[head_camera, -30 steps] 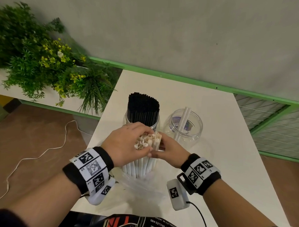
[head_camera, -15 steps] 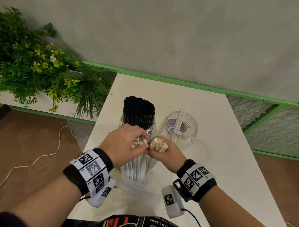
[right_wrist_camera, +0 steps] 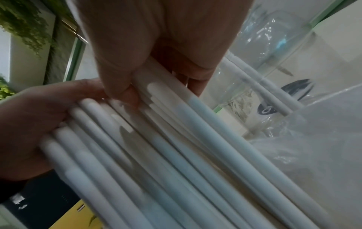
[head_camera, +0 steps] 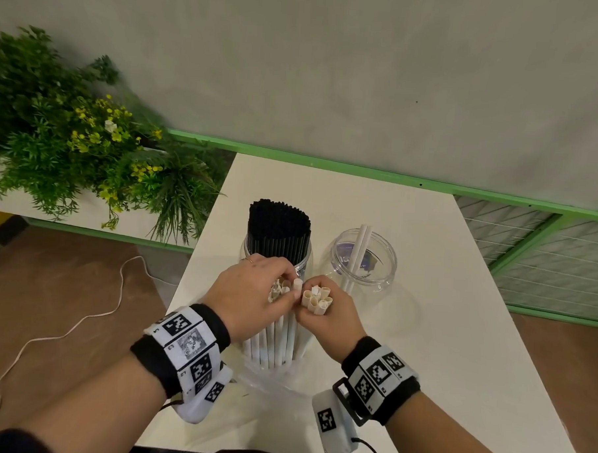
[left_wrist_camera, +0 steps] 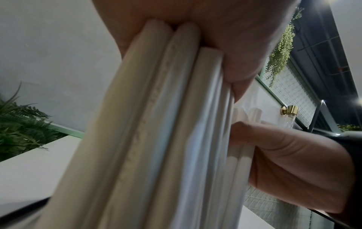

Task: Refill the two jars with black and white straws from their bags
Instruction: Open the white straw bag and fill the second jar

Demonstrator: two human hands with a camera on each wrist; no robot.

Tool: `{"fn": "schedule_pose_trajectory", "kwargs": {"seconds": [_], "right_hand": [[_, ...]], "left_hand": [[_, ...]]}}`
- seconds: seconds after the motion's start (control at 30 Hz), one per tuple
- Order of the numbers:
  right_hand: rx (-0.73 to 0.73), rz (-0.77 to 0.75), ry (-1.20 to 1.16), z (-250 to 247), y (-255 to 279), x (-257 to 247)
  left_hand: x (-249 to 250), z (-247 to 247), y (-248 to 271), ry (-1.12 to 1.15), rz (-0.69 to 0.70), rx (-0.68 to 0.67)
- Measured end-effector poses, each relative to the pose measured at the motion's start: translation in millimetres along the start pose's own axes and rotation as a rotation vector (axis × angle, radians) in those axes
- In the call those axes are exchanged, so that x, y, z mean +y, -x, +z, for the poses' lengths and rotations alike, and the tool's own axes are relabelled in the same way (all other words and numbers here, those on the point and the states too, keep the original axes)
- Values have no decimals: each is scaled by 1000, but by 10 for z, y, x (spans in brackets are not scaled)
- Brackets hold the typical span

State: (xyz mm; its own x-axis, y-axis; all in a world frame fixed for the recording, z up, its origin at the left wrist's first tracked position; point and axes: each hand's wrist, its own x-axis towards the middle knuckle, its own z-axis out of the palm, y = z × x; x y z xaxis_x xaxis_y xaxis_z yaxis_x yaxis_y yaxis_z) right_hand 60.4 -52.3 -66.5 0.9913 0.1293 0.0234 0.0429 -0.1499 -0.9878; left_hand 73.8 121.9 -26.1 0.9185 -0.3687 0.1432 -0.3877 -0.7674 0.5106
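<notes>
Both hands hold white straws (head_camera: 279,342) standing upright in their clear plastic bag (head_camera: 270,379) near the table's front edge. My left hand (head_camera: 253,293) grips the larger bundle (left_wrist_camera: 156,139) near its top. To its right, my right hand (head_camera: 324,313) grips a smaller bunch of several straws (head_camera: 316,300) split off from it (right_wrist_camera: 176,139). Behind my hands, the left jar (head_camera: 277,249) is packed with black straws (head_camera: 278,225). The right clear jar (head_camera: 359,259) holds two white straws (head_camera: 358,253) leaning on its rim.
The white table (head_camera: 440,335) has bare surface to the right of the jars. A green-framed wall edge (head_camera: 327,162) runs behind it. Green plants with yellow flowers (head_camera: 81,148) sit in a planter at left. A white cable (head_camera: 63,332) lies on the brown floor.
The single bundle has split: my right hand has drawn several white straws away to the right of the bunch my left hand holds. The head view has shifted slightly.
</notes>
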Motion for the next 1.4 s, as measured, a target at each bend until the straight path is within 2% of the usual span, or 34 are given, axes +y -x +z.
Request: {"fn": "schedule_pose_trajectory", "kwargs": {"seconds": [0.13,0.3,0.47,0.6,0.9,1.0,1.2,1.3,1.4], "right_hand": [[78,-125,62,-4,33,-32],[38,-309,249,-61,11,51],[49,-264,213,-160,-78,78],[-58,-164,133,-258,-138,-8],[-68,-242,-3,-588,-441,-554],[-23,-287,-26,-740,-513,-823],[210,-475,-79,-1231,-714,-1461],[276,-513,-28,-1347,-831,-1492],[269,-492,90,-1302,-878,-1300]], "left_hand": [[11,4,1,-17,-3,-28],[37,7,-9,-21,-15,-36],[24,-2,-31,-16,-38,-31],[13,23,-54,-28,-63,-20],[27,40,-131,-43,-101,-22],[38,43,-152,-55,-103,-24],[47,64,-181,-74,-123,-8],[72,78,-192,-69,-134,-2],[76,96,-196,-75,-142,-2]]}}
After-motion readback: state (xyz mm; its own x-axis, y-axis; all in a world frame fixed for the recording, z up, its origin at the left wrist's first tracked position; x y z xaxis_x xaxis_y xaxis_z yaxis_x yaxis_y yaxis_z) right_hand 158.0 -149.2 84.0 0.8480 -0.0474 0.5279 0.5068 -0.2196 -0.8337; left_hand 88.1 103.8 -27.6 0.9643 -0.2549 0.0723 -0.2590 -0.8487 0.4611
